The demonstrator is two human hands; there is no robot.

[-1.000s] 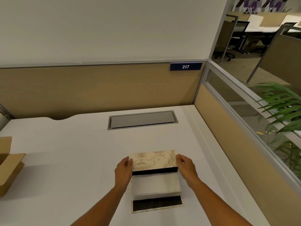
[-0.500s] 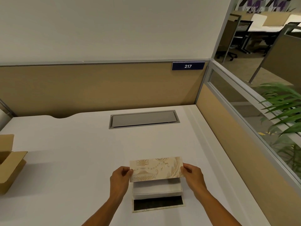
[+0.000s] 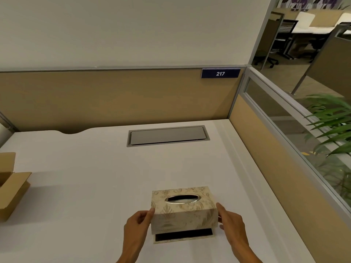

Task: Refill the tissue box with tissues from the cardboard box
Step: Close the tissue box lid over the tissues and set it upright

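The tissue box cover (image 3: 183, 211), cream with a gold floral pattern and an oval slot on top, sits low over its base (image 3: 183, 237), whose black front strip still shows below it. My left hand (image 3: 138, 223) holds the cover's left end. On the cover's right end rests my right hand (image 3: 230, 223). The white tissue stack is hidden under the cover. The brown cardboard box (image 3: 11, 188) stands with open flaps at the desk's left edge, partly out of frame.
A white desk (image 3: 85, 186) with a grey cable hatch (image 3: 168, 135) at the back. Tan partition panels run behind and along the right, with a blue "217" sign (image 3: 220, 73). A green plant (image 3: 332, 128) stands beyond the glass on the right.
The cover was tilted up behind the exposed white tissue stack; both hands have swung it down over the stack, so its slotted top now faces up.
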